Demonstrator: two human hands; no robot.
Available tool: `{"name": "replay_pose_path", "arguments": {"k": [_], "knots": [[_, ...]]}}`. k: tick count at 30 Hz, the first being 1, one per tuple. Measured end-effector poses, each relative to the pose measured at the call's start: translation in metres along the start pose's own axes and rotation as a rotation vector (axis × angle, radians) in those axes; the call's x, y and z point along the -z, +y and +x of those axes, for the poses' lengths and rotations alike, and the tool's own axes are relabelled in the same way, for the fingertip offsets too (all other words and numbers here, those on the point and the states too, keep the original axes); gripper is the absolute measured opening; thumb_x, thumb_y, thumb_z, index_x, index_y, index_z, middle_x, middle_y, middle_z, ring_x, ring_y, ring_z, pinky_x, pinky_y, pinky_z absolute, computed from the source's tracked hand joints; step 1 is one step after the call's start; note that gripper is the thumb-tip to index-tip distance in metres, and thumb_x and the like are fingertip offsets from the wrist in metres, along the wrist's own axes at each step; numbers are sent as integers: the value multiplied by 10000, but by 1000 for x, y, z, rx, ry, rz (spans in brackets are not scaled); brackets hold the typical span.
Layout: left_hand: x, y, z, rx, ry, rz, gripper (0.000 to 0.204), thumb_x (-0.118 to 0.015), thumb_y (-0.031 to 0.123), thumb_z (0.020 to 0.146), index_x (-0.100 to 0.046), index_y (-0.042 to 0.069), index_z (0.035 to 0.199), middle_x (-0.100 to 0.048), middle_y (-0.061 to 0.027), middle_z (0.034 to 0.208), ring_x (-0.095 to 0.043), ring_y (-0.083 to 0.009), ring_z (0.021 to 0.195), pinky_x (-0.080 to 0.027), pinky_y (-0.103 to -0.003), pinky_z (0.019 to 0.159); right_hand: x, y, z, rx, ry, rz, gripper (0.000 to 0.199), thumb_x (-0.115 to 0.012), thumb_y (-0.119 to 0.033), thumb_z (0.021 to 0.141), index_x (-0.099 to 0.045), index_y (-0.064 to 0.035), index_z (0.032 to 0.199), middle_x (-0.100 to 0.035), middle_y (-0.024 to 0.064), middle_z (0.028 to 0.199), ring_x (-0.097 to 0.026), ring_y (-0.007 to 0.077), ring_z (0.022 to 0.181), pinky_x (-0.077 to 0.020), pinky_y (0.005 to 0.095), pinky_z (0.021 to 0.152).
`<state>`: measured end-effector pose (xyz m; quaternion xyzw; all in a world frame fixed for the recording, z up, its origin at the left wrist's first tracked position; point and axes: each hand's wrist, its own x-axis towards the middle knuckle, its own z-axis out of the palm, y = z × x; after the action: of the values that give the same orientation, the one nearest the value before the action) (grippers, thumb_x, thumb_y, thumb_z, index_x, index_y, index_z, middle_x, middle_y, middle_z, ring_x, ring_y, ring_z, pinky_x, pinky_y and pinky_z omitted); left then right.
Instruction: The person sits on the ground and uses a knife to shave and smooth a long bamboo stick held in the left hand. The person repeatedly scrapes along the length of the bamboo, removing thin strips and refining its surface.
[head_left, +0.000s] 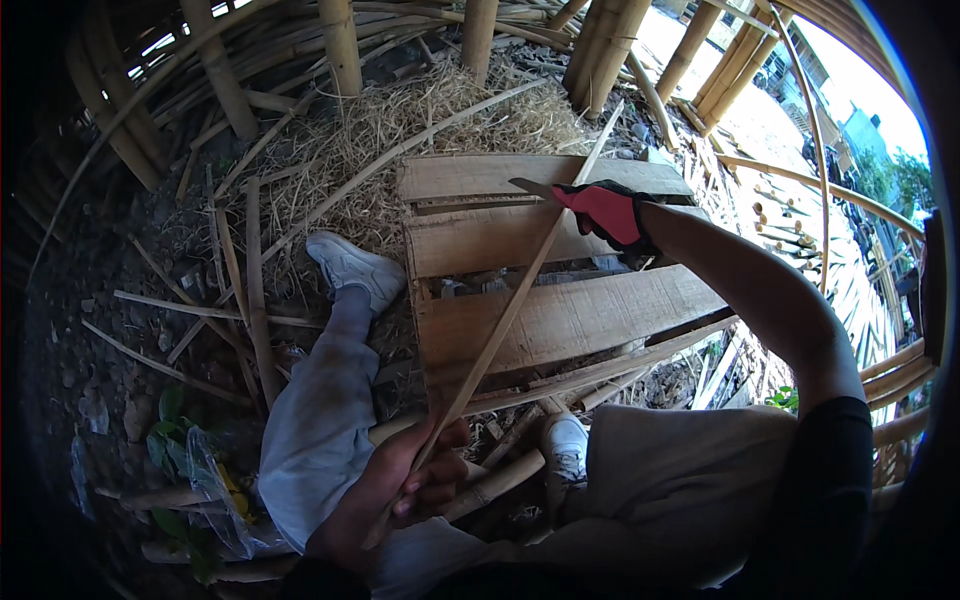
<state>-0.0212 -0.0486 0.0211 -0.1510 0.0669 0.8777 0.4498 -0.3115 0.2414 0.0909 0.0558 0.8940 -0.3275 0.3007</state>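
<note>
My left hand (408,478) is bare and closed around the lower end of a long, thin bamboo strip (507,325). The strip slants up and away across a low slatted wooden bench (560,320), its far end reaching past the bench's back edge. On my right hand (608,214) is a red and black glove, its fingers closed on a knife. The knife's blade (533,187) points left, above the far slats, where it meets or crosses the strip. The glove hides the knife's handle.
Dry shavings (450,120) pile behind the bench. Bamboo posts (341,50) stand at the back. Loose strips (258,290) and a clear plastic bag (215,490) lie at left. My white shoes (357,270) flank the bench's near left corner. Cut bamboo pieces (785,225) lie at right.
</note>
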Motion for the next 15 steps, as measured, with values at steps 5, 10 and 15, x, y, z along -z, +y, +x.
{"name": "replay_pose_path", "arguments": {"k": [5,10,15], "knots": [[2,0,7,-5,-116,-128,396,-232,437,1115,-465,160,954,-424,19,470,-417,-82,291,-283,-214,249,-47,-17,-42,187,-148,-180,665,-500,-695,955,-662,-67,811,-570,31,659,-518,151,576,-406,343,587],[-4,0,9,16,-76,-15,339,-324,475,1096,-447,191,955,-394,37,481,-360,-80,291,-252,-233,247,-10,8,9,71,-1,-62,650,-523,-688,951,-672,-68,825,-582,32,675,-523,155,583,-410,323,580],[3,-2,8,33,-171,-209,379,-239,411,1116,-470,146,974,-464,-3,502,-421,-111,298,-310,-250,255,-61,-15,-68,125,-164,-20,606,-566,-648,951,-675,-66,820,-570,23,649,-498,134,571,-387,310,555]]}}
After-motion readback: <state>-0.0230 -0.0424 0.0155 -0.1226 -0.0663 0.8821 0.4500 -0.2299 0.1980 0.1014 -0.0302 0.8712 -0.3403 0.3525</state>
